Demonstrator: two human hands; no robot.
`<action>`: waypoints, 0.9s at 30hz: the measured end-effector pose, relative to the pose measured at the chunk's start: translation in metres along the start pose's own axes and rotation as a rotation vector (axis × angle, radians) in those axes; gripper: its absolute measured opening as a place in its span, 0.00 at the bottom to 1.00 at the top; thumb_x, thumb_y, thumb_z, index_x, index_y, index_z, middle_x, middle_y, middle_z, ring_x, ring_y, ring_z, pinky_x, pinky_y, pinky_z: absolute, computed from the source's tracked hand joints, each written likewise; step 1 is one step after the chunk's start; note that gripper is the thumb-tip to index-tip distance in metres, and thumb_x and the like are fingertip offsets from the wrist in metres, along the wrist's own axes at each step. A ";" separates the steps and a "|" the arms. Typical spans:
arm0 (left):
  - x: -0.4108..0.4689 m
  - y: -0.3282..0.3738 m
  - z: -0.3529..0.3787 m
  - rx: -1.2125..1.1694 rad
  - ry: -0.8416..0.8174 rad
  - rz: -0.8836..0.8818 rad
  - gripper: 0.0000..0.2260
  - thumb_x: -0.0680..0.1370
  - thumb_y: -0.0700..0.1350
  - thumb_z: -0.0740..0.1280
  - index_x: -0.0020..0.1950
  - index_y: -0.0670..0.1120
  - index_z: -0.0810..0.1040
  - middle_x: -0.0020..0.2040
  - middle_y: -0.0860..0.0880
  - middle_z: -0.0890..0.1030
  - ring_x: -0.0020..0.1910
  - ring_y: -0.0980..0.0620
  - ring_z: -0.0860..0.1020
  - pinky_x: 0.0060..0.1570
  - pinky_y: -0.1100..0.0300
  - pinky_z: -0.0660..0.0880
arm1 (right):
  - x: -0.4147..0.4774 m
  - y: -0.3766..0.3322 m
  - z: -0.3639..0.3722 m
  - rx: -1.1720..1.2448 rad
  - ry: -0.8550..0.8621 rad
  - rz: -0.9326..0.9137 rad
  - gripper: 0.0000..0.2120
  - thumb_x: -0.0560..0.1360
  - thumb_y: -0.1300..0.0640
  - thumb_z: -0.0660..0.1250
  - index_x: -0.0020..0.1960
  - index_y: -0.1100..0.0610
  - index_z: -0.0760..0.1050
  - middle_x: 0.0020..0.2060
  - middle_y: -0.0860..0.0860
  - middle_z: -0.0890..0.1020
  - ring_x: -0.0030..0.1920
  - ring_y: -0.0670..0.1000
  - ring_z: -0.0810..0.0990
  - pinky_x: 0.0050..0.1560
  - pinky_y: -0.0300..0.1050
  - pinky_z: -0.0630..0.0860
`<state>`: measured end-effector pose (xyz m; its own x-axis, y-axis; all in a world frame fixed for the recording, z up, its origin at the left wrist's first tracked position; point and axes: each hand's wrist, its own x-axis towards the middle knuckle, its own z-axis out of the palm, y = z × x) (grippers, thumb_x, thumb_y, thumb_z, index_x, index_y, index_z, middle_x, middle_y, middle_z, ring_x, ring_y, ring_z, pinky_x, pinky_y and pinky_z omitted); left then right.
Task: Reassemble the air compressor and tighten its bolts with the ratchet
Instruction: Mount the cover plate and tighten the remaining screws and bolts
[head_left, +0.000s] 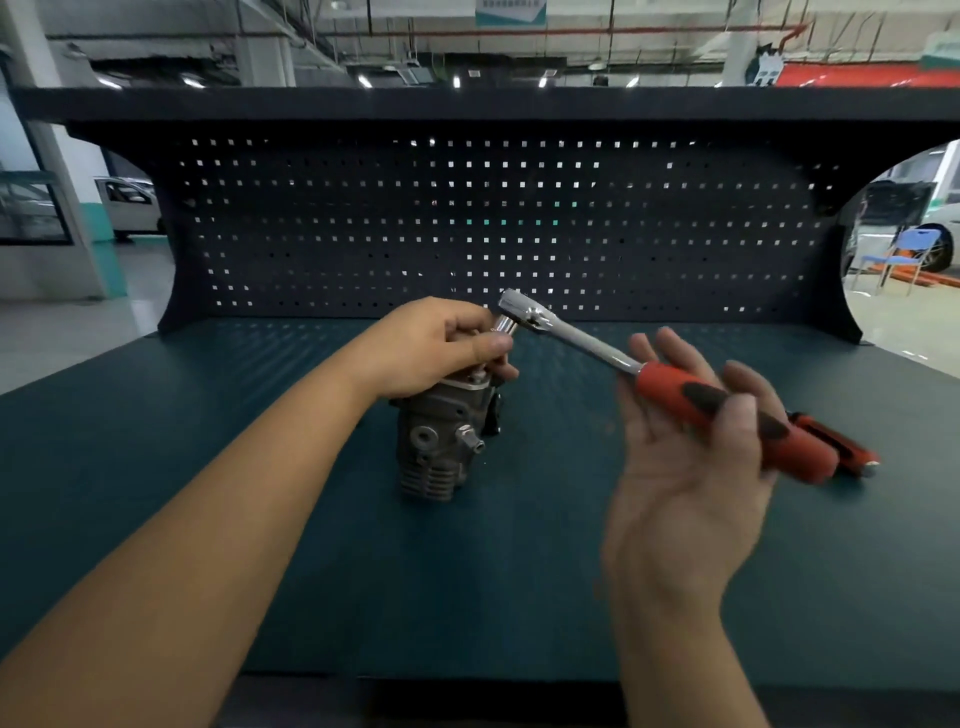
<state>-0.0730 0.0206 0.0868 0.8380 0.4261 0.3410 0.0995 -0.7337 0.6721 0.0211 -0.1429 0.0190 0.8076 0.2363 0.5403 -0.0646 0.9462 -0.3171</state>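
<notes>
Gripping the short chrome socket (503, 326) is the left hand (441, 348), fingers curled round it, directly on top of the dark grey finned cast-metal air compressor (436, 452). Compressor stands upright mid-bench on the dark teal bench top (519, 571), near the black perforated back panel (467, 218). Chrome ratchet with a red-and-black grip (587, 343) has its head seated on the socket and its handle slopes down to the right. Right hand (691, 467) is palm-up under the grip, fingers spread nearly straight behind it, thumb laid across the front pinning it; the hand is motion-blurred. A second red-and-black handled tool (847, 441) lies on the bench just behind the ratchet's handle end; can't tell what kind.
</notes>
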 end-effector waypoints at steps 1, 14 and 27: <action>0.000 -0.001 0.000 -0.016 0.003 -0.006 0.19 0.70 0.58 0.64 0.48 0.44 0.80 0.45 0.55 0.85 0.47 0.59 0.83 0.50 0.64 0.78 | 0.015 0.002 -0.006 0.049 0.017 0.074 0.07 0.78 0.55 0.55 0.54 0.56 0.67 0.46 0.57 0.84 0.53 0.60 0.82 0.54 0.51 0.78; 0.001 -0.004 0.004 0.065 0.041 -0.034 0.07 0.78 0.50 0.64 0.48 0.51 0.81 0.44 0.57 0.85 0.47 0.64 0.81 0.54 0.62 0.74 | 0.088 0.062 -0.010 0.286 0.229 0.678 0.15 0.83 0.50 0.53 0.51 0.60 0.69 0.36 0.56 0.83 0.39 0.54 0.85 0.44 0.50 0.78; -0.002 0.006 0.010 0.181 0.095 0.007 0.14 0.76 0.51 0.66 0.33 0.65 0.82 0.33 0.62 0.82 0.35 0.65 0.79 0.36 0.73 0.72 | -0.042 0.010 0.024 -0.207 -0.130 -0.442 0.15 0.78 0.55 0.65 0.53 0.57 0.59 0.46 0.67 0.78 0.50 0.66 0.80 0.56 0.63 0.74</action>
<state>-0.0682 0.0100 0.0837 0.7857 0.4620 0.4113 0.1958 -0.8165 0.5431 -0.0272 -0.1381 0.0117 0.6506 -0.1393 0.7465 0.3953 0.9015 -0.1763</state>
